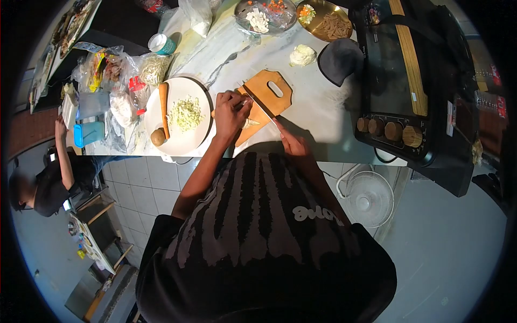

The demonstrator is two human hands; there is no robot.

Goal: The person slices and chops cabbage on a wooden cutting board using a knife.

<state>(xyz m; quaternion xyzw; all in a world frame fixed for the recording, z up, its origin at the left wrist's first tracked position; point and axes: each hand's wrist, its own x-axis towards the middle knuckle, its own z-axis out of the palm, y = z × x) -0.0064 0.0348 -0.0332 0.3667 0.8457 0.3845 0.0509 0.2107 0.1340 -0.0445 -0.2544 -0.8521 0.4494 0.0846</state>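
Observation:
A wooden cutting board [279,103] with a slot handle lies at a slant in front of me. My right hand [294,143] is wrapped round the handle of a knife [263,106], whose blade slants across the board. Beside the blade, my left hand [233,113] is closed with bent fingers over the board's left part; what it holds is hidden under the fingers. Small pale pieces [250,123] lie on the board close to that hand. Left of it stands a white plate [200,137] bearing finely chopped pale green vegetable [186,114], a carrot [163,107] and a round brown potato-like item [158,137].
A pale cabbage-like head [302,55] and a dark cap [340,60] lie beyond the board. Plates of cut food [335,27] stand at the back. On the right is a black oven [393,81]; on the left are plastic bags [153,70]. Another person [51,185] is at far left.

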